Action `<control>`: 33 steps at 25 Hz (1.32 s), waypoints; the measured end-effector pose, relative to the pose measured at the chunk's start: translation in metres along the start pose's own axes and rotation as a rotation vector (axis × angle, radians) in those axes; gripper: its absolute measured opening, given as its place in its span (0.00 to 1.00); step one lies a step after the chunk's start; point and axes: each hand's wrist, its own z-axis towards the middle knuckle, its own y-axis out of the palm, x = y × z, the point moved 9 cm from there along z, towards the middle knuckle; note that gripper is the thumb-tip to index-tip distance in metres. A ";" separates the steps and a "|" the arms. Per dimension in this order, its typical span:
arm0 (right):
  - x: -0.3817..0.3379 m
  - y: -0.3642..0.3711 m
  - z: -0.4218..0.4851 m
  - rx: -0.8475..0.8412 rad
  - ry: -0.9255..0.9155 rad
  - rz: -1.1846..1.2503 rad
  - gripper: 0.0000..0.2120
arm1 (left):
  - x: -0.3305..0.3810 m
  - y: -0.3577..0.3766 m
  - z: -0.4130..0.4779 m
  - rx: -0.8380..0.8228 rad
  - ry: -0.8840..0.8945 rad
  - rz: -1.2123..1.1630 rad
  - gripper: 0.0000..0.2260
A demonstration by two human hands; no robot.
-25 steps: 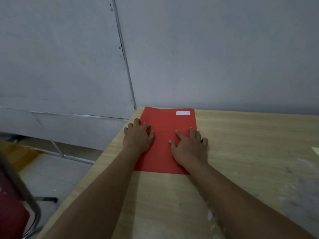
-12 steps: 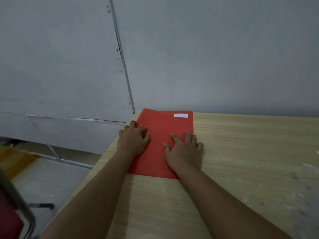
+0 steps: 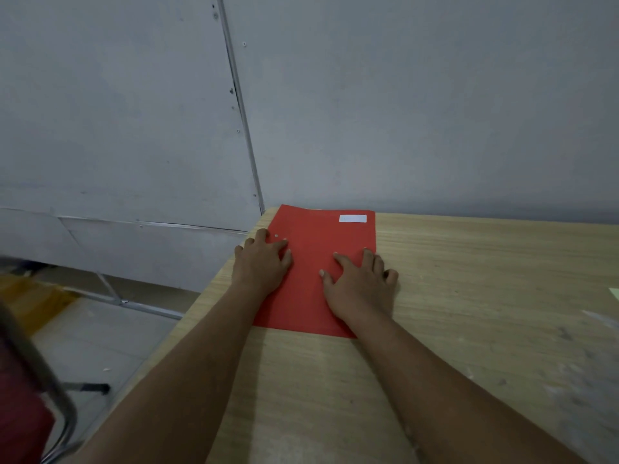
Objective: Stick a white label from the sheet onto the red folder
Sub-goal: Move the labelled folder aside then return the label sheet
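The red folder (image 3: 313, 249) lies flat at the far left corner of the wooden table (image 3: 469, 296), its far edge against the wall. A white label (image 3: 352, 218) is stuck near the folder's far right corner. My left hand (image 3: 263, 264) lies palm down on the folder's left edge, fingers spread. My right hand (image 3: 360, 286) rests flat on the folder's right half, with its outer fingers over the right edge onto the table. Neither hand holds anything. No label sheet is in view.
A grey panelled wall (image 3: 402, 112) rises right behind the table. The table's left edge drops to the floor (image 3: 93, 333). A chair with a metal frame and red seat (image 3: 30, 413) stands at lower left. A pale green scrap (image 3: 614, 292) shows at the right edge.
Both hands stay flat on the folder and have barely shifted. The view has swung slightly, so the folder sits a little differently in the frame.
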 end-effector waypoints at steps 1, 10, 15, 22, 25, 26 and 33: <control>0.001 0.000 0.001 -0.003 -0.002 -0.003 0.28 | 0.000 0.000 0.000 -0.002 0.000 0.005 0.21; 0.001 -0.002 0.001 -0.008 -0.004 -0.014 0.28 | 0.000 0.000 0.000 0.000 0.003 0.026 0.20; 0.002 -0.001 0.002 -0.011 0.006 0.003 0.28 | 0.001 -0.001 0.000 0.010 0.016 0.032 0.20; 0.019 -0.012 0.012 -0.040 0.093 0.400 0.22 | 0.019 -0.008 0.001 -0.020 0.028 0.179 0.18; 0.035 -0.021 0.015 -0.017 0.099 0.651 0.16 | 0.041 -0.024 -0.002 0.053 0.085 0.169 0.16; 0.038 -0.023 0.013 -0.017 0.076 0.769 0.15 | 0.050 -0.029 -0.003 0.061 0.096 0.133 0.17; 0.102 -0.071 -0.027 0.007 -0.093 0.678 0.14 | 0.164 -0.037 -0.060 0.003 0.198 -0.194 0.18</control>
